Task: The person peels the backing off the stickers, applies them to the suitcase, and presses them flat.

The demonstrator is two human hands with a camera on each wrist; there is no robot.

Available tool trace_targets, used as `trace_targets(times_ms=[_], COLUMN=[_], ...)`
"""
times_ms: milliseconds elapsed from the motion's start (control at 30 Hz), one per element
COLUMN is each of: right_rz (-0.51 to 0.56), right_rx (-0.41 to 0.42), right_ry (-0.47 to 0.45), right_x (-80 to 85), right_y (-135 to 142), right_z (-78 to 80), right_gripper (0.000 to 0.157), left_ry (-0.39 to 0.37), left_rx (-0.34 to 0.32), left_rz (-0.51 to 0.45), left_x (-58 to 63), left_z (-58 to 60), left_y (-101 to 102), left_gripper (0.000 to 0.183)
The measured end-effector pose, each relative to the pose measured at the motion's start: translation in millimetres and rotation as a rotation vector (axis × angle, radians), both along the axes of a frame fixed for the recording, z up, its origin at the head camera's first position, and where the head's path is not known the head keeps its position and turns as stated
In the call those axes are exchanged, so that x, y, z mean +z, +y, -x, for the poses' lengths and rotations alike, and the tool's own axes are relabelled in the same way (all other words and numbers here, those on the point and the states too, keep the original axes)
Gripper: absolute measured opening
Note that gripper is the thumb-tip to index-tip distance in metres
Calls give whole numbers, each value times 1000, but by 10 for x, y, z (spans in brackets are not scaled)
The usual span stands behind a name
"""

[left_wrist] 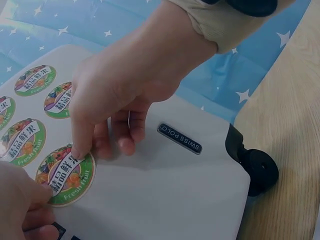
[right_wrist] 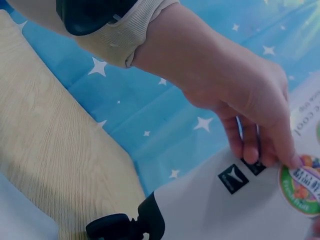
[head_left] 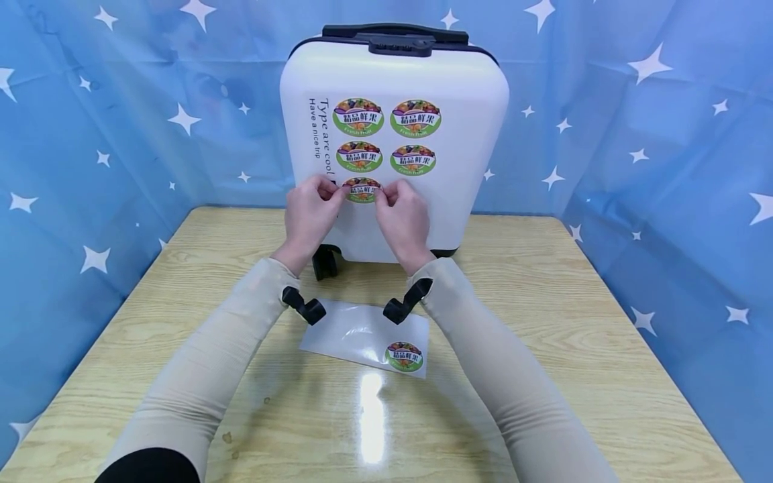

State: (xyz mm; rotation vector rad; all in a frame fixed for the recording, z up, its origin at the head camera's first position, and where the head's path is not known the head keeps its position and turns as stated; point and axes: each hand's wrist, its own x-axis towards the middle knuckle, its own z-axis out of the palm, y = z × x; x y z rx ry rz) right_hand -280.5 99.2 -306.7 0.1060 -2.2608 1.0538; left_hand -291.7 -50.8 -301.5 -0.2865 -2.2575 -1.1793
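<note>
An oval fruit sticker [head_left: 362,190] is at the white suitcase's front, below two columns of matching stickers. At its left edge, my left hand [head_left: 309,208] pinches it with thumb and forefinger. My right hand [head_left: 403,211] pinches the opposite edge, its other fingers curled. The left wrist view looks across at the right hand [left_wrist: 120,95], whose fingertip covers part of the sticker [left_wrist: 65,175]. Across in the right wrist view, the left hand [right_wrist: 235,90] has a fingertip at the sticker's rim. The suitcase [head_left: 398,74] stands upright on its wheels.
A white backing sheet [head_left: 344,335] lies on the wooden table [head_left: 241,376], with one fruit sticker [head_left: 404,357] at its near right corner. A SWISS POLO badge [left_wrist: 180,138] sits low on the suitcase. Blue star-patterned curtains [head_left: 181,87] surround the table's back and sides.
</note>
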Motion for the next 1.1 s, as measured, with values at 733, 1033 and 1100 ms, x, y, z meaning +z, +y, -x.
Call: trace_targets(times_ms=[733, 1033, 1100], right_rz=[-66, -19, -18], right_rx=[-8, 4, 0], right_ry=[-101, -50, -52], right_x=[70, -17, -39], right_y=[7, 106, 121], right_z=[31, 42, 47], right_gripper=[46, 49, 50], left_ry=[4, -58, -75], left_rx=[35, 80, 73], left_rz=[130, 76, 60], left_x=[75, 28, 16], left_z=[15, 43, 42], left_y=[82, 15, -3], left_gripper=[43, 50, 51])
